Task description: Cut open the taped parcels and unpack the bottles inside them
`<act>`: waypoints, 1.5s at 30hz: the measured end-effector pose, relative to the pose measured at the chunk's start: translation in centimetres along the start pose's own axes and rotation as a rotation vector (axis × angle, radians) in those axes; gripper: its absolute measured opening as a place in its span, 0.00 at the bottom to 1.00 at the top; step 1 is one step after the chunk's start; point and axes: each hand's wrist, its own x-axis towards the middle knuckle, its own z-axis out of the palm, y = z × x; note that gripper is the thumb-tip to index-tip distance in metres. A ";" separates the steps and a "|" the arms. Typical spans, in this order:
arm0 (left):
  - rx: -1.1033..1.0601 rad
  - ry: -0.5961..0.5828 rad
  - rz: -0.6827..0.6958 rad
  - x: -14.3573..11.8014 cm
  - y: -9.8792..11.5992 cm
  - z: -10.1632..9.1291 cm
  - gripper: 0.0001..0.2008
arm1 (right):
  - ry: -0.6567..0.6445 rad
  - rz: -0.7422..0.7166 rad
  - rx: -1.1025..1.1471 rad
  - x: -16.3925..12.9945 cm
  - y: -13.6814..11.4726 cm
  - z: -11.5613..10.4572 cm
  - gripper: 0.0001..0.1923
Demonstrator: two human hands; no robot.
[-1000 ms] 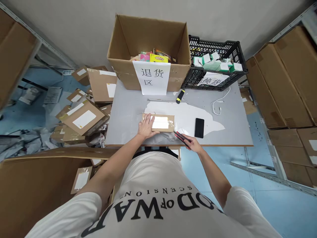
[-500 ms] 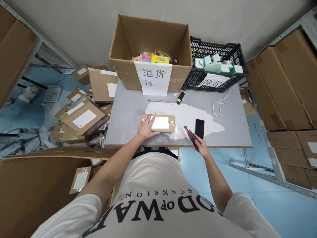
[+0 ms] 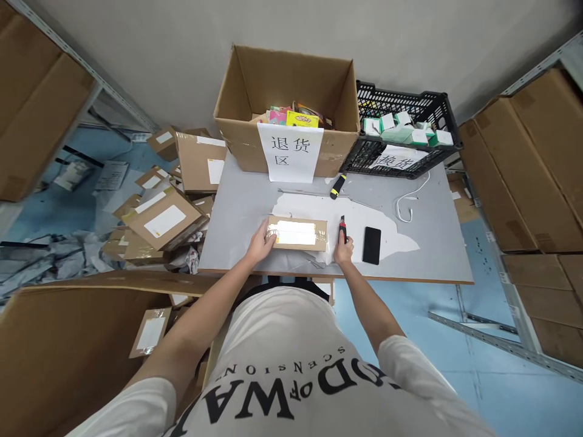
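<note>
A small flat cardboard parcel (image 3: 314,235) with a white label and clear tape lies on the grey table (image 3: 241,206), near its front edge. My left hand (image 3: 262,241) grips the parcel's left end. My right hand (image 3: 343,249) is closed around a red and black utility knife (image 3: 342,226), just off the parcel's right end, blade end pointing away from me. A black phone (image 3: 371,245) lies flat just right of that hand.
At the table's back stand a big open carton (image 3: 246,130) with a paper sign and colourful packs, and a black crate (image 3: 437,112) of small boxes. A yellow-black tool (image 3: 337,186) and white cable (image 3: 410,203) lie between. Parcels pile on the floor left; cartons fill shelves right.
My right hand brought the knife from the table's front edge up to the parcel's right end. My left hand slid from the parcel's top to its left end.
</note>
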 end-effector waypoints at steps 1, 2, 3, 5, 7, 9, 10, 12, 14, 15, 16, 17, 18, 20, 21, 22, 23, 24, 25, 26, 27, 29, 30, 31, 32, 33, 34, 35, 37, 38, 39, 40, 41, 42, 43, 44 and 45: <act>-0.068 -0.011 -0.032 0.0 -0.5 0.1 0.36 | -0.007 0.032 -0.010 0.6 0.0 0.3 0.36; -0.138 -0.020 -0.057 0.0 -0.9 0.2 0.36 | -0.015 0.053 -0.013 1.2 0.1 0.5 0.36; -0.205 -0.024 -0.075 0.0 -1.4 0.3 0.37 | -0.023 0.066 -0.007 1.7 0.2 0.7 0.37; -0.329 -0.030 -0.089 0.2 -2.0 0.6 0.37 | -0.031 0.074 0.014 2.3 0.4 1.1 0.37; -0.428 -0.044 -0.101 0.3 -2.3 0.8 0.38 | -0.041 0.073 0.003 2.5 0.5 1.4 0.36; -0.491 -0.050 -0.127 0.5 -2.2 0.8 0.39 | -0.064 0.069 -0.048 2.5 0.5 1.6 0.36; -0.507 -0.048 -0.142 0.6 -2.0 0.8 0.39 | -0.072 0.065 -0.076 2.4 0.4 1.5 0.36; -0.519 -0.040 -0.181 0.8 -1.7 0.4 0.37 | -0.074 0.057 -0.117 2.1 0.0 1.2 0.35; -0.526 -0.042 -0.253 1.0 -1.4 -0.2 0.35 | -0.042 0.041 -0.123 1.7 -0.7 0.5 0.34; -0.531 -0.052 -0.298 1.2 -1.2 -0.6 0.34 | -0.018 0.025 -0.104 1.5 -1.1 0.1 0.34; -0.537 -0.073 -0.339 1.4 -1.1 -1.0 0.34 | 0.002 0.004 -0.055 1.2 -1.5 -0.5 0.33; -0.540 -0.101 -0.368 1.7 -1.0 -1.5 0.35 | 0.003 -0.020 0.029 0.9 -2.0 -1.1 0.33; -0.538 -0.137 -0.381 2.0 -0.8 -2.0 0.36 | -0.020 -0.036 0.148 0.4 -2.5 -1.6 0.33; -0.521 -0.222 -0.367 2.6 -0.6 -2.8 0.38 | -0.165 -0.039 0.451 -0.9 -3.5 -2.5 0.34; -0.518 -0.266 -0.356 2.9 -0.5 -3.1 0.38 | -0.267 -0.024 0.601 -1.7 -4.0 -2.8 0.36; -0.524 -0.305 -0.351 3.1 -0.3 -3.3 0.38 | -0.363 -0.005 0.728 -2.5 -4.5 -2.9 0.36; -0.539 -0.337 -0.354 3.3 -0.2 -3.5 0.38 | -0.440 0.013 0.825 -3.4 -4.9 -3.0 0.37; -0.560 -0.361 -0.360 3.4 -0.1 -3.5 0.38 | -0.490 0.025 0.891 -4.1 -5.3 -3.0 0.37; -0.582 -0.376 -0.366 3.4 0.1 -3.6 0.38 | -0.515 0.031 0.928 -4.8 -5.6 -3.0 0.37; -0.601 -0.384 -0.370 3.4 0.2 -3.5 0.39 | -0.518 0.037 0.946 -5.2 -6.0 -3.0 0.37; -0.614 -0.385 -0.371 3.3 0.3 -3.5 0.40 | -0.510 0.040 0.952 -5.5 -6.3 -3.0 0.37; -0.630 -0.374 -0.370 3.1 0.3 -3.4 0.42 | -0.500 0.044 0.955 -5.5 -6.9 -3.2 0.38; -0.642 -0.360 -0.373 2.9 0.3 -3.4 0.43 | -0.501 0.045 0.955 -5.2 -7.1 -3.4 0.37; -0.662 -0.342 -0.380 2.7 0.3 -3.4 0.44 | -0.506 0.047 0.954 -4.8 -7.4 -3.8 0.36; -0.690 -0.319 -0.388 2.5 0.3 -3.4 0.44 | -0.513 0.047 0.946 -4.1 -7.8 -4.2 0.36; -0.725 -0.292 -0.396 2.1 0.3 -3.3 0.44 | -0.517 0.045 0.928 -3.3 -8.2 -4.6 0.35; -0.767 -0.265 -0.402 1.8 0.4 -3.2 0.43 | -0.516 0.042 0.897 -2.3 -8.8 -5.1 0.34; -0.814 -0.238 -0.409 1.3 0.5 -3.0 0.42 | -0.512 0.036 0.854 -1.3 -9.4 -5.7 0.34; -0.919 -0.183 -0.426 0.1 0.8 -2.5 0.40 | -0.499 0.017 0.752 1.0 -11.0 -6.7 0.34; -0.972 -0.155 -0.437 -0.6 1.0 -2.1 0.39 | -0.510 0.005 0.699 2.2 -11.9 -7.2 0.34; -1.023 -0.132 -0.447 -1.3 1.2 -1.7 0.38 | -0.517 -0.007 0.655 3.3 -12.8 -7.6 0.34; -1.069 -0.112 -0.459 -2.1 1.5 -1.2 0.37 | -0.523 -0.012 0.613 4.3 -13.8 -7.9 0.34; -1.110 -0.096 -0.469 -2.9 1.7 -0.7 0.37 | -0.526 -0.014 0.573 5.2 -14.7 -8.0 0.34; -1.150 -0.086 -0.479 -3.6 1.9 -0.2 0.36 | -0.522 -0.015 0.538 6.0 -15.6 -8.1 0.33; -1.188 -0.076 -0.494 -4.3 2.2 0.3 0.36 | -0.516 -0.015 0.505 6.6 -16.5 -8.0 0.33; -1.222 -0.070 -0.512 -5.0 2.3 0.8 0.36 | -0.509 -0.017 0.475 7.2 -17.2 -7.7 0.33; -1.253 -0.069 -0.534 -5.6 2.5 1.1 0.37 | -0.505 -0.021 0.447 7.6 -17.9 -7.3 0.33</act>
